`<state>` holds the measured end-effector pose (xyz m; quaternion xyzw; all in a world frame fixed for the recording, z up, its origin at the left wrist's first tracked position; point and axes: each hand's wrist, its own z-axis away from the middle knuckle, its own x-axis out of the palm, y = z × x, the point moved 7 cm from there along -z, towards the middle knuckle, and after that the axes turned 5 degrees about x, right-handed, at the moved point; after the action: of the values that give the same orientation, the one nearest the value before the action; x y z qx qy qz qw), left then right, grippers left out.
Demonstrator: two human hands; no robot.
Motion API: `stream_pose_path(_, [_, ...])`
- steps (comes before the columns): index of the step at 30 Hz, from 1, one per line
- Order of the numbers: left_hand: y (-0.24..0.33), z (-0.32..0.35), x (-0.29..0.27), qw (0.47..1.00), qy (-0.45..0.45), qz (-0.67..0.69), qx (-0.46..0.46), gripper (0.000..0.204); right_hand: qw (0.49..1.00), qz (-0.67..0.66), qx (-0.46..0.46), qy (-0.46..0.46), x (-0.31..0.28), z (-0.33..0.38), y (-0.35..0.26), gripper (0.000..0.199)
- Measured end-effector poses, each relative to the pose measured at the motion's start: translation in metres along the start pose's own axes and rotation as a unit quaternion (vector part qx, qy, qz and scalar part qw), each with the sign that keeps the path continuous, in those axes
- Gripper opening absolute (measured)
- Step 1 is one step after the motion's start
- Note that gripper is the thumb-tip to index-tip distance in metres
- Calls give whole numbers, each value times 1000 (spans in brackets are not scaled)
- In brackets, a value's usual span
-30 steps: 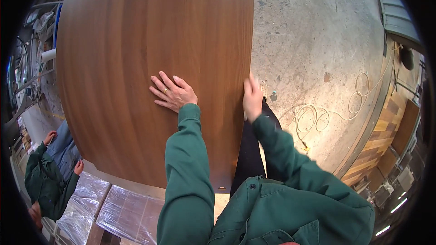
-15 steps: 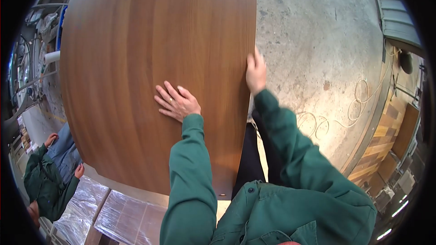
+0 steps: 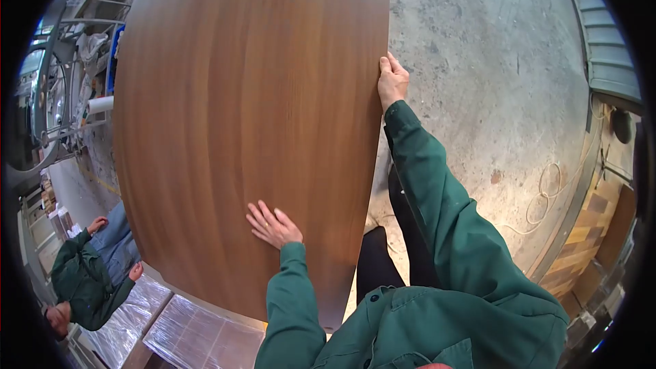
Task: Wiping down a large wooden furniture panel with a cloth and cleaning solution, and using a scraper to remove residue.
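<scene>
A large brown wood-grain panel (image 3: 273, 109) lies flat in front of me and fills the middle of the view. My left hand (image 3: 275, 226) rests palm down on its top face, low in the view, with the fingers spread. At the panel's right edge is my right hand (image 3: 393, 82), further from my body. Its thumb shows at the top side and its fingers wrap around the edge, their tips partly hidden.
To the left stands another person (image 3: 96, 266) in a green jacket. Film-wrapped boards (image 3: 198, 331) lie at the lower left. A thin pale cable (image 3: 544, 195) loops over the concrete floor (image 3: 478, 96) at the right. Shelving (image 3: 85, 24) stands at the far left.
My left hand has come back nearer my body across the panel. My right hand has moved further up the panel's right edge and holds it. The view has shifted slightly.
</scene>
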<state>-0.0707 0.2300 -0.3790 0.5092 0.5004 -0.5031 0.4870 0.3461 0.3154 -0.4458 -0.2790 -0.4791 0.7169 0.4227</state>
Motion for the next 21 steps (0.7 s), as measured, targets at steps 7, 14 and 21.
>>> stream_pose_path(7, [22,-12,15,988,-44,-30,-142,47,996,86,-31,-5,17,-55,-46,36])
stream_pose_path(14, [191,-113,7,993,-30,-74,-82,47,976,163,41,-137,-28,89,17,44])
stream_pose_path(21, [205,-110,8,995,-44,-45,-79,47,992,115,-43,-21,12,-65,-47,35])
